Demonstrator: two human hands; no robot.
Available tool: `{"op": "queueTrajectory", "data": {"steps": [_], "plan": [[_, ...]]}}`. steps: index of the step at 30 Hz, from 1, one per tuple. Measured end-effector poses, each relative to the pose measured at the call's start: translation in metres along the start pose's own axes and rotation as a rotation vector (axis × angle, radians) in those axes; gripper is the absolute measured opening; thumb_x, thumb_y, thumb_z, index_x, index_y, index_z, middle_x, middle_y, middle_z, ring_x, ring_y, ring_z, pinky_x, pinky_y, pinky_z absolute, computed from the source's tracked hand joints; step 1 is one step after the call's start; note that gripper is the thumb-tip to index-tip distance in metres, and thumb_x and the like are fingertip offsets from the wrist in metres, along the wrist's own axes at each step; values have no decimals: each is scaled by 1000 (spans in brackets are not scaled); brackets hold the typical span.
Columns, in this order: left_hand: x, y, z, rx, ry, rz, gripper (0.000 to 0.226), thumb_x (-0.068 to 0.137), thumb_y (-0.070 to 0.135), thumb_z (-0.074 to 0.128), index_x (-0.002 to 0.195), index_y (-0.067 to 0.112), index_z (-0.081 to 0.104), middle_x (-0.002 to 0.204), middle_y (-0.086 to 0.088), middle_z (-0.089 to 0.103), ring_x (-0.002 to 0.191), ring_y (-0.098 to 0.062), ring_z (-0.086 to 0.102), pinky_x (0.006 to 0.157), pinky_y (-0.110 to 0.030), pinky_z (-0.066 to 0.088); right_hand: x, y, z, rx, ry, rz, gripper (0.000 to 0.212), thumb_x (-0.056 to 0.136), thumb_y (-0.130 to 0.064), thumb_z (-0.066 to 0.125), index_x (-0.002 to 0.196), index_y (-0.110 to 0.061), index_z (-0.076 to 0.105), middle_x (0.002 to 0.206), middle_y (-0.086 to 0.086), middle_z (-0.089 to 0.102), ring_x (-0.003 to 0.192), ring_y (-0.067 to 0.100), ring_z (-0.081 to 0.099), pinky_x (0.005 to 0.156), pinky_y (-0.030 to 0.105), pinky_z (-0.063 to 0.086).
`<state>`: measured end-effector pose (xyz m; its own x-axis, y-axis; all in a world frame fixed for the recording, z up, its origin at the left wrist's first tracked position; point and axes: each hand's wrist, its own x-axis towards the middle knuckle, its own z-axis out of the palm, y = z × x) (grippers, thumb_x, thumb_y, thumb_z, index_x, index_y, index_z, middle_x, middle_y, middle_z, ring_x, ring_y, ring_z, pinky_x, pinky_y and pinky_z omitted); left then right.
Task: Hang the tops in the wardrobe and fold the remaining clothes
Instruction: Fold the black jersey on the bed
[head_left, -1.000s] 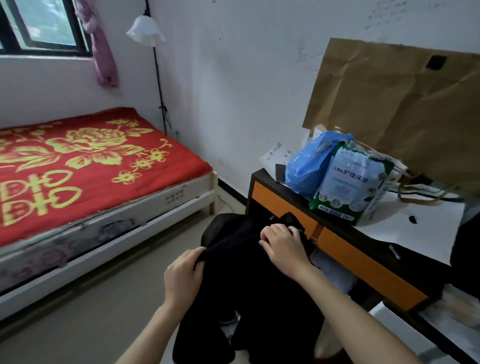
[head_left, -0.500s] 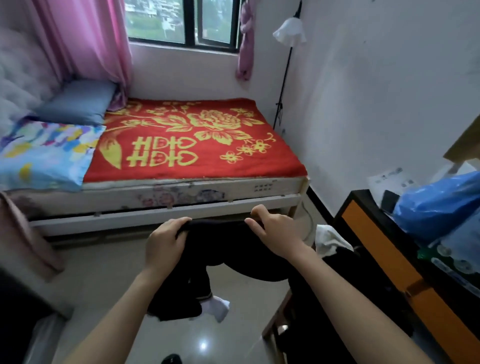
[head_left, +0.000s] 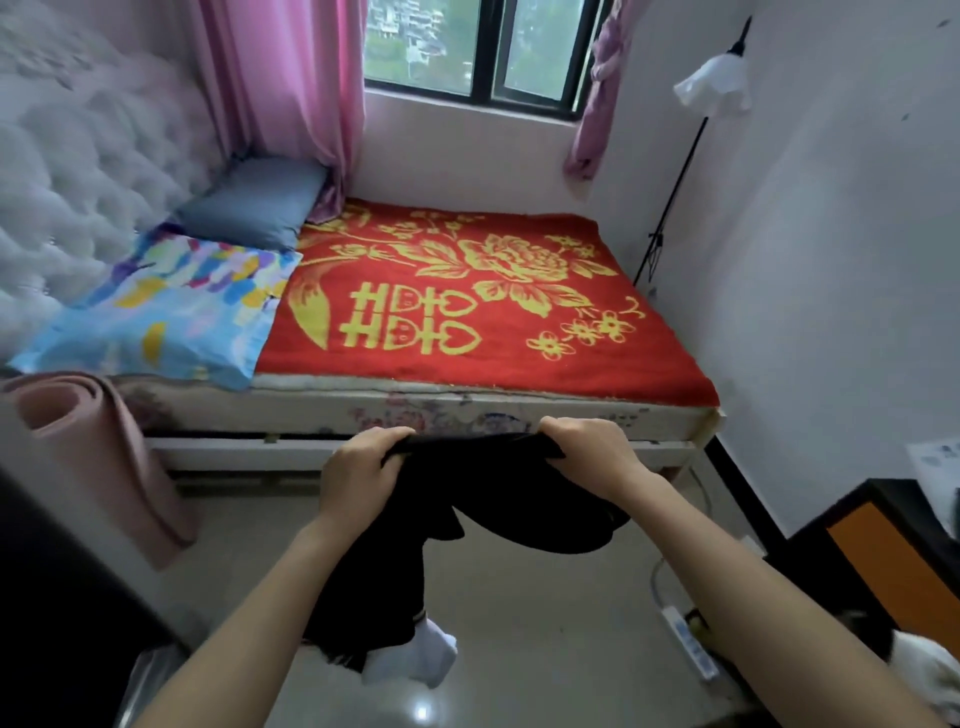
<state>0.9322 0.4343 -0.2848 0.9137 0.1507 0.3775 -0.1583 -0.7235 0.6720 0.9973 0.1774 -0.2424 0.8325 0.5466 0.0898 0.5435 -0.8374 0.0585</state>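
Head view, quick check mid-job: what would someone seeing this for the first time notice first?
The red blanket with gold flowers, spread over the bed in the middle of the view, draws the eye first. Just in front of it, the left hand and right hand grip a black garment by its top edge, and it hangs down between them. A pink curtain hangs at the top left.

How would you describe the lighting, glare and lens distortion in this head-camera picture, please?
Head view: daylight enters through the dark-framed window; a small glare spot shines on the glossy grey floor; the wide lens bows the tufted grey headboard and white wall; the black garment, gripped by the left hand and right hand, is too dark to show fold detail.
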Motion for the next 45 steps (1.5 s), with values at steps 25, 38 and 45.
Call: {"op": "queueTrajectory", "data": {"steps": [25, 38, 45], "plan": [[347, -105, 64, 46, -41, -76, 21, 85, 4, 64, 105, 8, 71, 97, -6, 72, 90, -23, 67, 77, -33, 52, 345, 170, 51, 609, 111, 365, 11, 88, -21, 60, 79, -15, 56, 67, 1, 57, 61, 22, 56, 49, 28, 36], [535, -147, 117, 64, -25, -109, 19, 81, 8, 69, 100, 10, 72, 93, -5, 72, 84, -21, 65, 75, -30, 49, 497, 261, 81, 783, 109, 324, 5, 85, -12, 65, 86, -7, 64, 78, 5, 64, 73, 22, 62, 65, 37, 50], [710, -190, 203, -55, -107, -96, 23, 82, 10, 67, 105, 10, 71, 101, -4, 71, 96, -21, 65, 83, -20, 43, 609, 335, 103, 743, 245, 516, 13, 84, -18, 66, 83, -6, 63, 74, 1, 60, 62, 7, 53, 50, 14, 36]]}}
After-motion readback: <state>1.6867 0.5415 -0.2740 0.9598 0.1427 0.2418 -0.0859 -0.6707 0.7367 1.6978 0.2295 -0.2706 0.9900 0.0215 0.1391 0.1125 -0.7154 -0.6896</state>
